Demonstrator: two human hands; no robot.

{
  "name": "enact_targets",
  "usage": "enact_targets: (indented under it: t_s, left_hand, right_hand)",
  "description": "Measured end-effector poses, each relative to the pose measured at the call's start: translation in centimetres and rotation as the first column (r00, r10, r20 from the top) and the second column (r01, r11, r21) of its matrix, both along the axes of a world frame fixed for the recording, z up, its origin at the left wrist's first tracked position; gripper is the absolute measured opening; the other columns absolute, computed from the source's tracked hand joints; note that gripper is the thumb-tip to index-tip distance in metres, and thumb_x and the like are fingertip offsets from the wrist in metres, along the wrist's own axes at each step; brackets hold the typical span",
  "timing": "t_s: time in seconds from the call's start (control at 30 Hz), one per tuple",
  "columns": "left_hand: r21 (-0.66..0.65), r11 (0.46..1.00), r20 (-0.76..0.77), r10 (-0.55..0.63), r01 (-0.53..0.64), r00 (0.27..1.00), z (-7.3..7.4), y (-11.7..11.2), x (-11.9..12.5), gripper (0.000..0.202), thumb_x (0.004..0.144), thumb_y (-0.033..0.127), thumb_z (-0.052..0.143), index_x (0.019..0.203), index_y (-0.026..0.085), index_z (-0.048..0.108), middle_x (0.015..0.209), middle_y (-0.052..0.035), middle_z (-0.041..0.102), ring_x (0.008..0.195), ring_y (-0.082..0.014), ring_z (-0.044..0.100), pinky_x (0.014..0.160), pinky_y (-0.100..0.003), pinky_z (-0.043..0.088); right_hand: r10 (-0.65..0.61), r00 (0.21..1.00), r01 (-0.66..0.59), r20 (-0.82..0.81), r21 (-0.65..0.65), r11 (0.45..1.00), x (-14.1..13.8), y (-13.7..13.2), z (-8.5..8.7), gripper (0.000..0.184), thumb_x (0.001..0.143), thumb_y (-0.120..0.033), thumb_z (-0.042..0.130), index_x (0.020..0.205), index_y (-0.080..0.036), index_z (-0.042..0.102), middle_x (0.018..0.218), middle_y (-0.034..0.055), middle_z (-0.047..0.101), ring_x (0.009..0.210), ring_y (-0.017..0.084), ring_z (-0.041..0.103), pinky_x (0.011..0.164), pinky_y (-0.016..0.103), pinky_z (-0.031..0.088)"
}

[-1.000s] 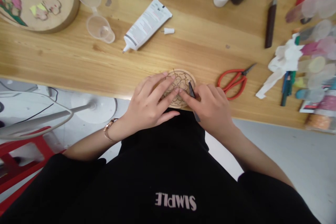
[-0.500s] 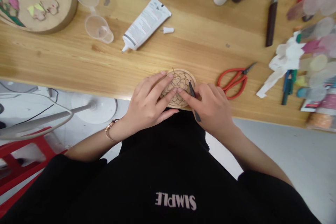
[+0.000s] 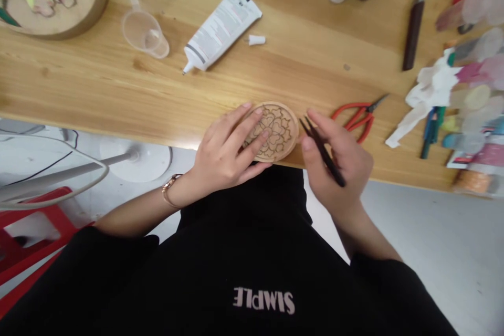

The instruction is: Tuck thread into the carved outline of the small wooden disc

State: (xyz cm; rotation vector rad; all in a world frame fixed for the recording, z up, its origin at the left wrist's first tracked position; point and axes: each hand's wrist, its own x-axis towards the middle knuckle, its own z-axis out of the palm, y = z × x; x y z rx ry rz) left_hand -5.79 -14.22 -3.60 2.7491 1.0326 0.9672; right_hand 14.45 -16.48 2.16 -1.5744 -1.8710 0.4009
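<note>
A round wooden disc (image 3: 289, 149) with a raised rim lies at the table's near edge. Thin dark lines form a flower pattern on it. Across its left side rest the outstretched, spread fingers of my left hand (image 3: 226, 149), touching the surface and hiding part of the pattern. Just right of the disc, my right hand (image 3: 340, 160) is closed around dark tweezers (image 3: 325, 152). The tweezers' tips are slightly apart, clear of the disc, and I see nothing between them.
Red-handled pliers (image 3: 360, 121) lie beyond my right hand. Further back are a white tube (image 3: 222, 29), its small cap (image 3: 256, 40), a clear cup (image 3: 144, 34) and a dark-handled palette knife (image 3: 413, 34). Crumpled tissue (image 3: 431, 86) and pens (image 3: 429, 131) lie at right.
My right hand has moved right, off the disc, turning and carrying the tweezers away from the pattern. My left hand stays on the disc. The view has shifted slightly.
</note>
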Motion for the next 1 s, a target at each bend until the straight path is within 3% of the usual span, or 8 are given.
enact_targets:
  t_s: [0.13,0.33,0.67,0.87,1.0]
  left_hand:
    - [0.003,1.0,0.015,-0.001,0.001,1.0,0.0,0.0,0.0,0.055,0.081,0.05,0.072,0.116,0.009,0.061,0.124,-0.0241,0.063,0.123,-0.0386,0.059,0.092,-0.049,0.056]
    - [0.015,1.0,0.03,0.007,-0.007,1.0,-0.1,0.0,0.2,0.053,0.082,0.048,0.071,0.115,0.007,0.062,0.121,-0.0249,0.065,0.119,-0.0389,0.061,0.088,-0.048,0.058]
    - [-0.006,1.0,0.043,0.024,-0.024,0.999,-0.6,-0.2,0.2,0.052,0.087,0.051,0.065,0.121,0.012,0.059,0.127,-0.0224,0.063,0.125,-0.0369,0.057,0.089,-0.049,0.057]
    - [0.018,1.0,0.049,0.018,-0.019,0.999,-0.6,-0.1,0.2,0.055,0.086,0.052,0.066,0.118,0.008,0.061,0.122,-0.0243,0.065,0.122,-0.0381,0.06,0.088,-0.048,0.057]
    - [-0.052,0.998,0.04,0.031,-0.029,0.999,-0.8,-0.3,0.1,0.052,0.087,0.052,0.064,0.124,0.016,0.057,0.13,-0.0196,0.062,0.127,-0.0358,0.056,0.091,-0.049,0.057]
  right_hand:
    - [-0.022,0.992,0.002,-0.124,-0.157,0.988,-1.0,-0.8,0.3,0.037,0.086,-0.02,0.065,0.123,-0.023,0.059,0.101,0.0028,0.076,0.089,0.017,0.074,0.076,0.028,0.061]
    - [0.091,0.995,-0.088,0.032,-0.084,0.993,-0.9,0.0,0.3,0.016,0.084,-0.016,0.067,0.099,-0.019,0.072,0.099,0.0064,0.076,0.092,0.018,0.073,0.083,0.032,0.061]
    - [0.082,0.996,-0.079,0.022,-0.118,0.99,-1.0,0.8,0.4,0.016,0.085,-0.015,0.066,0.096,-0.022,0.075,0.096,0.0052,0.077,0.088,0.019,0.074,0.08,0.034,0.061]
    - [0.103,0.994,-0.098,0.029,-0.13,0.987,-0.7,1.0,0.4,0.015,0.085,-0.016,0.066,0.095,-0.022,0.076,0.096,0.0054,0.078,0.089,0.02,0.074,0.08,0.034,0.061]
    - [0.124,0.992,-0.12,0.031,-0.119,0.986,-0.5,1.1,0.4,0.017,0.085,-0.016,0.067,0.095,-0.025,0.076,0.095,0.0031,0.078,0.087,0.02,0.074,0.078,0.035,0.061]
